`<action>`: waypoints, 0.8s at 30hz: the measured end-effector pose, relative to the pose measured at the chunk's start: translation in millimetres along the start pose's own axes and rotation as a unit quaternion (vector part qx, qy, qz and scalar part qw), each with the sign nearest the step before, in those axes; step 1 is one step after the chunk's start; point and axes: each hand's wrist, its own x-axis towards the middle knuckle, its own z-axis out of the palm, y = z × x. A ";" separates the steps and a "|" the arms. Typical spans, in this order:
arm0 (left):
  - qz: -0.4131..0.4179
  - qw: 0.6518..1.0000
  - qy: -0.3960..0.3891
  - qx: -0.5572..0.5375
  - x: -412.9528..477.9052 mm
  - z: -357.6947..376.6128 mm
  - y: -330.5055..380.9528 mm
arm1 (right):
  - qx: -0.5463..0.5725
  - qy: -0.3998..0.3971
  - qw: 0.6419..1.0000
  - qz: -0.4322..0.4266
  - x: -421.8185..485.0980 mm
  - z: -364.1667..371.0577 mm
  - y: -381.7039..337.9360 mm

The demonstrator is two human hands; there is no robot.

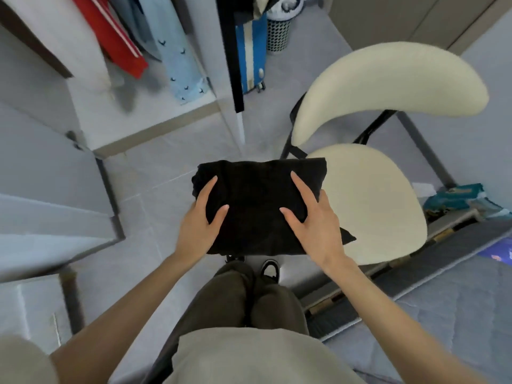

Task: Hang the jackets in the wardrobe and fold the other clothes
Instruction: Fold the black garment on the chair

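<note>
A folded black garment (pixel 257 195) is held flat in the air in front of me, over the floor and the left edge of a cream chair seat (pixel 374 206). My left hand (pixel 199 220) grips its left side with the thumb on top. My right hand (pixel 313 217) grips its right side the same way. The open wardrobe (pixel 116 112) is at the upper left, with a red garment (pixel 116 37) and a light blue patterned garment (pixel 177 54) hanging inside.
The cream chair has a curved backrest (pixel 388 81) and black legs. A blue suitcase (pixel 250 54) and a mesh bin (pixel 278 34) stand behind. A wardrobe door (pixel 55 189) is open at the left. A bed edge (pixel 443 300) lies at the lower right.
</note>
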 end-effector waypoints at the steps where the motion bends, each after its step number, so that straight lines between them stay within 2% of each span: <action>1: -0.012 1.000 0.019 -0.004 -5.5 -14.5 -1.6 | 0.004 -0.009 1.000 -0.022 3.6 1.3 -12.9; 9: -0.052 0.984 0.168 -0.041 -25.8 -148.5 -8.8 | 0.027 -0.031 0.985 -0.167 44.7 16.5 -144.0; 13: -0.035 0.970 0.234 -0.050 -14.2 -228.2 -14.3 | 0.051 -0.028 0.976 -0.209 71.6 20.4 -227.1; 18: -0.015 0.963 0.266 -0.035 24.3 -334.3 -24.2 | 0.091 0.001 0.967 -0.239 111.0 23.0 -331.1; 24: 0.085 0.958 0.267 -0.066 81.5 -472.4 -4.8 | 0.157 0.049 0.948 -0.273 154.7 -2.4 -451.1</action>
